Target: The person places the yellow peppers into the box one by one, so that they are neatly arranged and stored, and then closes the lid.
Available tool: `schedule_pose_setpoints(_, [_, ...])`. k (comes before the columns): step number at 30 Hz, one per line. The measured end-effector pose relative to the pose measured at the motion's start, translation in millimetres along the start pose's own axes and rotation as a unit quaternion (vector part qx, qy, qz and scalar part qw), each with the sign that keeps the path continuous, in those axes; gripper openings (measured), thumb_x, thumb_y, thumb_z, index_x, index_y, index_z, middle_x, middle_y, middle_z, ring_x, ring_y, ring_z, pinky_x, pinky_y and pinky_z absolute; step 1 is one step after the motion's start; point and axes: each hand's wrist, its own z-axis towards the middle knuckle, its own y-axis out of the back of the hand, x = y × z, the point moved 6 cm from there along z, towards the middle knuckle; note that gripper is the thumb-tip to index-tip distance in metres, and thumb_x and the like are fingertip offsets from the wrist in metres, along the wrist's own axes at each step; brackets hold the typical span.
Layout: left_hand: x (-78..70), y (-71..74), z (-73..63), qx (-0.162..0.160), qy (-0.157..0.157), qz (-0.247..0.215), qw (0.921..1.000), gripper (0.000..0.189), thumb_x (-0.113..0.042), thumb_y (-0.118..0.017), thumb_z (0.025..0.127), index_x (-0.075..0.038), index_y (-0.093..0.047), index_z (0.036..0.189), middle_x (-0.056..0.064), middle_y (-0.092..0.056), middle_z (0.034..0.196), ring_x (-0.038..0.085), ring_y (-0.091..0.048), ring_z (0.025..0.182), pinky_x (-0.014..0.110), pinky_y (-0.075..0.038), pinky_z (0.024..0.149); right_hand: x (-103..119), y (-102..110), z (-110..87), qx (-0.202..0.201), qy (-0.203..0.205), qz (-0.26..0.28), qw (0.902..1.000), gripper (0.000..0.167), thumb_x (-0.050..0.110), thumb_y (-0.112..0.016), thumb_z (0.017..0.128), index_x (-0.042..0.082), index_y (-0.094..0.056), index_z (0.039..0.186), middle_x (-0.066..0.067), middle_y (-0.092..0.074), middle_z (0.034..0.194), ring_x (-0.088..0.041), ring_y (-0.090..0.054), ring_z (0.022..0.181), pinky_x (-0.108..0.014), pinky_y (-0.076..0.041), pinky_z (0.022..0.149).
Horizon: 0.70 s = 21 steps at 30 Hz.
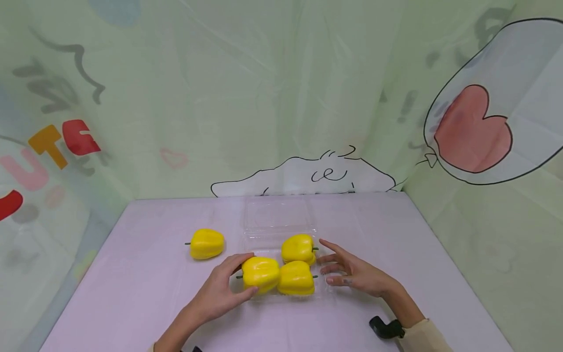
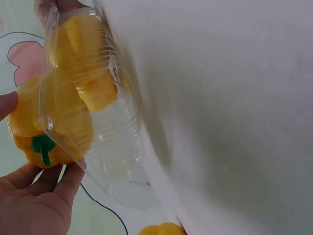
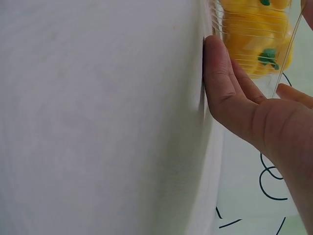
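Note:
My left hand [image 1: 215, 292] grips a yellow bell pepper [image 1: 261, 275] between thumb and fingers, at the left part of a clear plastic clamshell box [image 2: 110, 161]. In the left wrist view, this pepper's green stem points toward the palm, and the pepper is partly seen through the box wall. Two more yellow bell peppers sit in the box, a rear one [image 1: 297, 248] and a front one [image 1: 296, 278]. My right hand [image 1: 358, 273] is at the box's right side, fingers extended and holding nothing. In the right wrist view its fingertips are close against the box wall; contact is unclear.
Another yellow bell pepper [image 1: 207, 244] lies on the pale table [image 1: 145, 293], left of the box. The box's transparent lid [image 1: 279, 215] lies folded back toward the rear edge. Printed fabric walls [image 1: 264, 98] enclose the table's back and sides.

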Motion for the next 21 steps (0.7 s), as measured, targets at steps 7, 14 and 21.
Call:
schedule_pose_setpoints(7, [4.8, 3.4, 3.6, 0.017, 0.0, 0.006, 0.9998, 0.073, -0.033, -0.087, 0.088, -0.016, -0.056, 0.151, 0.0, -0.063, 0.149, 0.022, -0.062, 0.136, 0.048, -0.052, 0.116, 1, -1, 0.1, 0.003, 0.007, 0.004, 1.0, 0.096, 0.025, -0.073, 0.1, 0.028, -0.009, 0.172, -0.027, -0.046, 0.161, -0.041, -0.058, 0.137, -0.055, -0.058, 0.106])
schedule_pose_setpoints(14, [6.0, 6.7, 7.8, 0.049, -0.024, 0.016, 0.9984, 0.069, -0.029, -0.086, 0.088, -0.023, -0.055, 0.15, -0.009, -0.06, 0.146, 0.017, -0.062, 0.134, 0.045, -0.052, 0.116, -2, -1, 0.6, -0.002, 0.002, 0.001, 1.0, 0.096, 0.026, -0.074, 0.1, 0.028, -0.01, 0.172, -0.025, -0.048, 0.16, -0.04, -0.058, 0.137, -0.053, -0.059, 0.106])
schedule_pose_setpoints(21, [3.6, 10.8, 11.5, 0.082, -0.041, 0.028, 0.9954, 0.067, -0.027, -0.084, 0.089, -0.024, -0.056, 0.149, -0.011, -0.061, 0.145, 0.016, -0.063, 0.132, 0.046, -0.053, 0.115, -1, -1, 0.4, 0.0, 0.005, 0.003, 1.0, 0.097, 0.026, -0.073, 0.1, 0.027, -0.009, 0.172, -0.026, -0.048, 0.16, -0.039, -0.059, 0.136, -0.05, -0.06, 0.104])
